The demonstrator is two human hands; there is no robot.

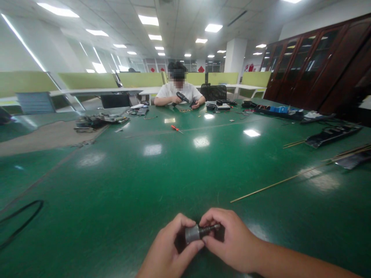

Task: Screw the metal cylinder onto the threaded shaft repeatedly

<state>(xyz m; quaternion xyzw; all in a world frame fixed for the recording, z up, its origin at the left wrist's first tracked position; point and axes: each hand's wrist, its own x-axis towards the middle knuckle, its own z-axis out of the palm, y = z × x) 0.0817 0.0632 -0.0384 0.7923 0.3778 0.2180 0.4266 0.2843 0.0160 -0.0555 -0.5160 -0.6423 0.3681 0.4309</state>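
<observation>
Close to the table's near edge, both hands meet on one small part, a grey metal cylinder (192,234) with a dark ribbed shaft, spring-like in look, sticking out to the right. My left hand (171,245) is closed on the wide cylinder, thumb below and index finger above. With its thumb and fingers curled about the shaft, my right hand (232,240) grips from the other side. The shaft's lighter tip (216,226) shows against the right palm. The fingers partly cover the part, so its exact kind is unclear.
Thin brass-coloured rods (263,189) lie on the green table (174,173) at right. A black cable loop (26,222) is at left, a red screwdriver (176,129) farther off. Across sits a person (179,92) holding a power drill (182,97). Tools (97,121) lie at far left.
</observation>
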